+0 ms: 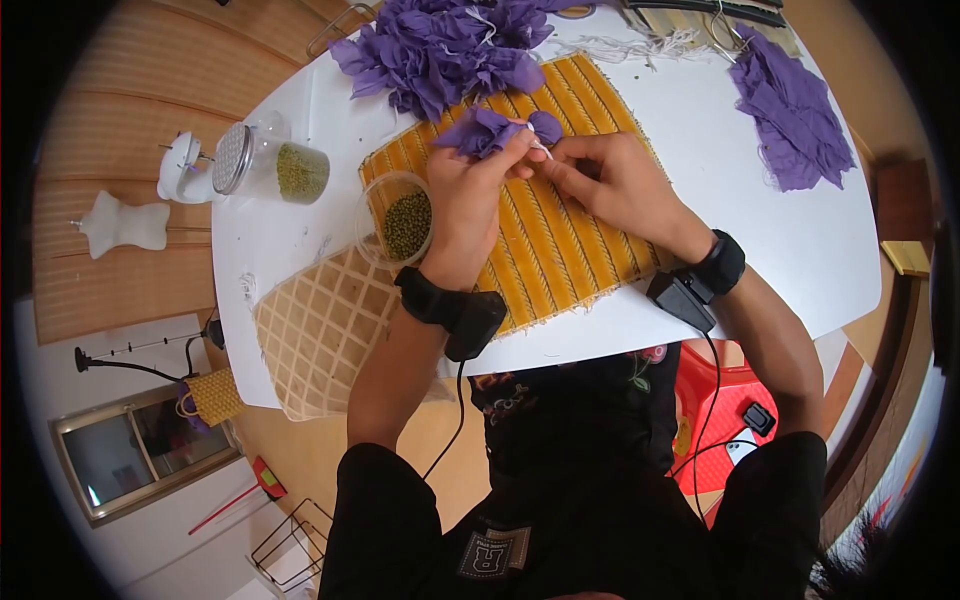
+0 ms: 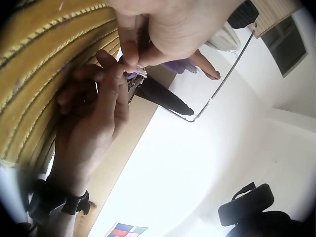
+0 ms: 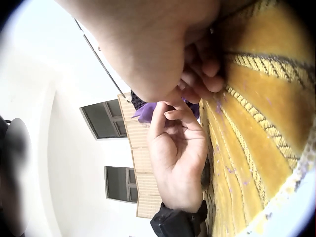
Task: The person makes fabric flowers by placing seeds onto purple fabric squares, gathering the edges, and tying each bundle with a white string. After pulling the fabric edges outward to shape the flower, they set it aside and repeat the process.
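Observation:
Over the yellow striped cloth mat (image 1: pixel 560 230), my left hand (image 1: pixel 467 200) holds a piece of purple fabric (image 1: pixel 478 133) between thumb and fingers. One end of the fabric forms a small rounded bundle (image 1: pixel 545 127), with white string (image 1: pixel 541 150) at its neck. From the other side, my right hand (image 1: pixel 622 185) pinches the string with thumb and forefinger. Both sets of fingertips meet closely in the left wrist view, where white string ends (image 2: pixel 141 72) stick out. The right wrist view shows purple fabric (image 3: pixel 144 113) behind my left hand's fingers, partly hidden.
Beside my left wrist is a clear tub (image 1: pixel 362 222) of green beans. A jar (image 1: pixel 302 172) of beans lies on its side farther left. A purple fabric heap (image 1: pixel 440 50) covers the far edge; another purple piece (image 1: pixel 795 110) and loose white strings (image 1: pixel 640 48) lie rightward.

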Demonstrator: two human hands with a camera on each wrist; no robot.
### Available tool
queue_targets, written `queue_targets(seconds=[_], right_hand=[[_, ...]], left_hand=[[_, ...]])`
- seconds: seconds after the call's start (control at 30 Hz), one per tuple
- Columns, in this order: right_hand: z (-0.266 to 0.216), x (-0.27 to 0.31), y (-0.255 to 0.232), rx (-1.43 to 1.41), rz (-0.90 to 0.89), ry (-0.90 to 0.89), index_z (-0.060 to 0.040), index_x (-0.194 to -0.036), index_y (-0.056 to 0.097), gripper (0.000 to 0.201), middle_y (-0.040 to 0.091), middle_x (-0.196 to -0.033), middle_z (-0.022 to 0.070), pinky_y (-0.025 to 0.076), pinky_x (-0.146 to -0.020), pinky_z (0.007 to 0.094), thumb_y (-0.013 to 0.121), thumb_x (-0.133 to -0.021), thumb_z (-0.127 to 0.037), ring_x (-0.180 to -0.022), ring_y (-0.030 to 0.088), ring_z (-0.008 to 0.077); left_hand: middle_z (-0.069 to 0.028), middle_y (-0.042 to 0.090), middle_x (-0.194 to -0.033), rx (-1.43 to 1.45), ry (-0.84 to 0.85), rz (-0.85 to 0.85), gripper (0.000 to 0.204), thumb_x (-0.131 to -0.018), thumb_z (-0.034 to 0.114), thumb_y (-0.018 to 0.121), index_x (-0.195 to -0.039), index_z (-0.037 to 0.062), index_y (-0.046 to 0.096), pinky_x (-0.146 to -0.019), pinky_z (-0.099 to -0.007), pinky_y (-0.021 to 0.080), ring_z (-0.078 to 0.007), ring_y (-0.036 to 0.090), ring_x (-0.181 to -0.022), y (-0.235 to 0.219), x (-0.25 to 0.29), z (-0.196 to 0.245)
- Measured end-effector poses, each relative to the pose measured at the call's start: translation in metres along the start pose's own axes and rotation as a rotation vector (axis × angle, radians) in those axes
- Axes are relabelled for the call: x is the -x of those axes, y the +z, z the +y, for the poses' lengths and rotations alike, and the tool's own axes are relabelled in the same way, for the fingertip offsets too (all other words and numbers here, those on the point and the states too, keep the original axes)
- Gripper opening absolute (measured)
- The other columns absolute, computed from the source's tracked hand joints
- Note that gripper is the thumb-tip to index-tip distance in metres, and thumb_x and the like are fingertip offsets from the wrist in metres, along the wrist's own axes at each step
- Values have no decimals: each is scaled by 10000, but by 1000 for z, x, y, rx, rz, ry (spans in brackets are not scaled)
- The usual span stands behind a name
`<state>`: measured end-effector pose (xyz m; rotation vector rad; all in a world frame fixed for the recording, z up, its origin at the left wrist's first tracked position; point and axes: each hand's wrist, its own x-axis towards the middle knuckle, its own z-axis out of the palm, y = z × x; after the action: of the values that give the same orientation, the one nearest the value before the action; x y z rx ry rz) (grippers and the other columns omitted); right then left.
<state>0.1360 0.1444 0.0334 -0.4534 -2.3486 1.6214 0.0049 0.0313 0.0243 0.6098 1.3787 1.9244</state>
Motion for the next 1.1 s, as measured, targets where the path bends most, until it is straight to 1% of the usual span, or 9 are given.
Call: queue_targets(seconds=[0.1,0.17,0.3,0.4,0.57,0.67,0.9,1.03,1.1], right_hand=[[0,-1,1,67,37,-69,25,-795,661,290,601,-577,97,438,-516,311,612,-898,-242,-478,548,171],[3,-2,0,211,164,-112,14,-754,663,317,606,-575,99,442,-502,313,664,-863,-284,-478,564,193],[2,-2,-1,214,226,-124,3,-722,659,336,597,-563,100,445,-490,315,682,-849,-307,-475,570,219],[4,-1,1,228,253,-125,-10,-753,658,296,603,-587,104,450,-502,311,707,-827,-292,-498,579,224],[-3,3,2,257,334,-266,-19,-867,655,159,647,-747,115,470,-544,303,712,-807,-155,-574,605,227],[8,0,8,185,396,-364,-9,-904,663,128,641,-747,115,479,-558,305,687,-822,-105,-577,604,233],[12,-4,-3,110,371,-360,10,-925,685,130,655,-806,113,481,-596,291,679,-828,-77,-621,607,202],[12,-4,-4,56,329,-295,13,-919,701,131,658,-826,104,475,-616,277,682,-831,-82,-642,596,168],[13,-5,-3,39,316,-272,12,-921,704,134,658,-821,99,473,-618,275,680,-832,-85,-643,592,159]], left_hand=[[-69,673,-828,-14,-6,5,84,-848,25,679,-908,-17,638,-615,-219,491,-137,665,-729,1,1,0],[-68,673,-833,-32,5,18,90,-844,25,685,-909,-18,639,-617,-217,502,-133,664,-727,2,2,1],[-65,672,-854,-62,20,47,98,-833,21,700,-901,-23,646,-628,-207,528,-111,650,-725,6,4,1],[-64,670,-867,-151,61,50,93,-834,18,701,-894,-31,650,-635,-205,532,-97,638,-730,10,8,2],[-65,671,-868,-158,96,42,86,-847,28,691,-886,-36,650,-641,-206,533,-98,638,-735,11,10,1],[-73,677,-866,-164,87,24,91,-854,36,685,-896,-35,648,-648,-211,529,-111,650,-742,11,10,1],[-68,688,-876,-203,80,-12,108,-858,50,678,-938,-16,645,-621,-205,472,-114,666,-742,7,7,3],[-59,689,-876,-200,88,-31,105,-858,57,681,-931,-10,649,-615,-198,464,-107,664,-756,5,6,3],[-58,686,-871,-195,89,-46,106,-849,45,687,-925,-19,649,-651,-209,484,-105,658,-769,4,5,2]])
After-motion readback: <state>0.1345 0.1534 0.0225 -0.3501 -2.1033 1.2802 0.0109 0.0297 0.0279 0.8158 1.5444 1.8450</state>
